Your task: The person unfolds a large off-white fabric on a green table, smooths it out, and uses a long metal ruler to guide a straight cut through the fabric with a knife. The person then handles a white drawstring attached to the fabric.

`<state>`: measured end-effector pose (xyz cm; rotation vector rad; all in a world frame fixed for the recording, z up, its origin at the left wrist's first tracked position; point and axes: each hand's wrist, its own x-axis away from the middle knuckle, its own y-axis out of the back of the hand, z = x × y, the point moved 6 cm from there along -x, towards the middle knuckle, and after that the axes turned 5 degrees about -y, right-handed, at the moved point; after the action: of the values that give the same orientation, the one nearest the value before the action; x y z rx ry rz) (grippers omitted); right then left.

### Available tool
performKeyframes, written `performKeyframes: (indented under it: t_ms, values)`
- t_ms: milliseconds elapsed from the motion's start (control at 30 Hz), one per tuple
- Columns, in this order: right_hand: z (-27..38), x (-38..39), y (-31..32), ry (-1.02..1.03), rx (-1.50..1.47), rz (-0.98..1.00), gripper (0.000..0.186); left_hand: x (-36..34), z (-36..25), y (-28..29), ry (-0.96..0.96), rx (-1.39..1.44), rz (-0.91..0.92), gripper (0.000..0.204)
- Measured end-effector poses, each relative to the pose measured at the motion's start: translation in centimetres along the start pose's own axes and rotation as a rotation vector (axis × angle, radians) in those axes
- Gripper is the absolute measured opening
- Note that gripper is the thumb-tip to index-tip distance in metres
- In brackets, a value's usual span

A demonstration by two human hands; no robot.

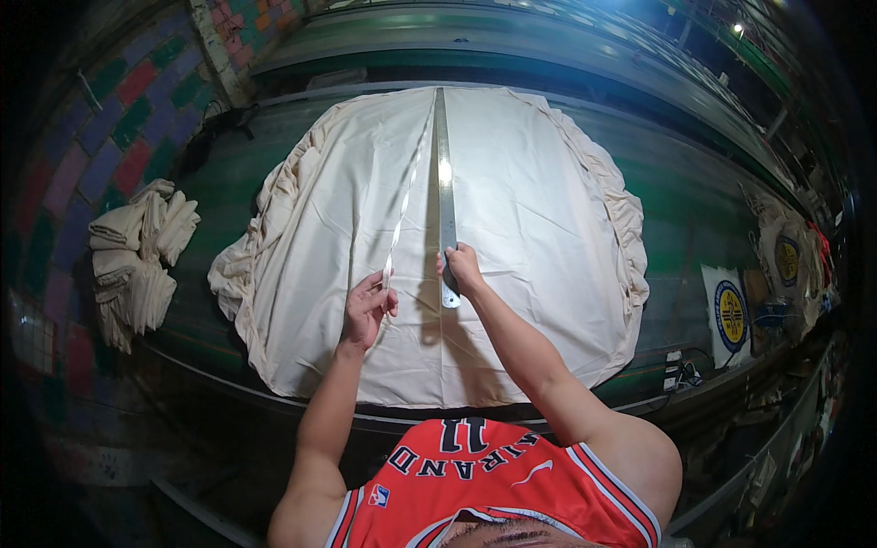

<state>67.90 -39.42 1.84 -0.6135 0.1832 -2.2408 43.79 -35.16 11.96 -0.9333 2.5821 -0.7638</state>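
Observation:
A large cream cloth (320, 228) with gathered, crumpled side edges lies spread over a green table. A long metal straightedge (441, 183) runs from the cloth's far edge toward me, and my right hand (464, 265) grips it near its near end. My left hand (367, 306) pinches a narrow white strip (402, 210), perhaps tape or cord, which slants from the top of the straightedge down to my fingers, just left of it. Both hands are over the cloth.
Folded cream cloths (128, 247) sit at the left beside a painted block wall (119, 119). The green table (667, 274) has a printed white sheet (726, 310), hanging cloths (786, 256) and cables (681, 374) at right. More long tables (475, 41) stretch beyond.

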Motion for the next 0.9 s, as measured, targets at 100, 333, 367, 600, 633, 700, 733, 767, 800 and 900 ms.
performKeyframes:
  t_ms: [100,333,367,600,633,700,733,767,800,900]
  values:
    - [0.2,-0.2,-1.4,-0.012,-0.068,0.02,0.014,0.1,-1.6,-1.2,-0.027,-0.076,0.134,0.055]
    - [-0.7,-0.2,-2.3,-0.026,-0.128,0.041,0.016,0.3,-0.4,0.7,0.125,-0.428,0.057,0.048]
    - [-0.8,0.0,-1.8,-0.016,-0.084,0.025,0.016,0.4,0.0,1.4,0.142,-0.449,0.015,0.046]
    - [-2.7,5.1,4.3,-0.125,0.138,-0.037,0.018,1.0,4.2,8.0,0.193,-0.512,-0.306,0.048]
    - [-2.8,6.1,5.4,-0.133,0.229,-0.104,0.018,1.3,5.6,8.6,0.258,-0.56,-0.259,0.045]
    - [-2.4,8.7,6.3,0.028,0.29,-0.103,0.017,2.3,8.2,9.9,0.4,-0.657,-0.172,0.04]
    - [-2.5,9.9,6.7,0.041,0.322,-0.147,0.017,2.9,9.1,10.6,0.473,-0.877,-0.124,0.035]
    - [-2.2,11.2,6.5,0.121,0.31,-0.106,0.019,2.8,9.5,10.6,0.387,-0.961,-0.062,0.036]
    - [-2.4,12.6,6.7,0.138,0.291,-0.093,0.021,2.8,9.9,10.5,0.33,-1.049,-0.015,0.036]
    - [-2.4,15.3,6.4,0.141,0.253,-0.082,0.025,2.9,10.9,10.4,0.33,-1.08,0.03,0.038]
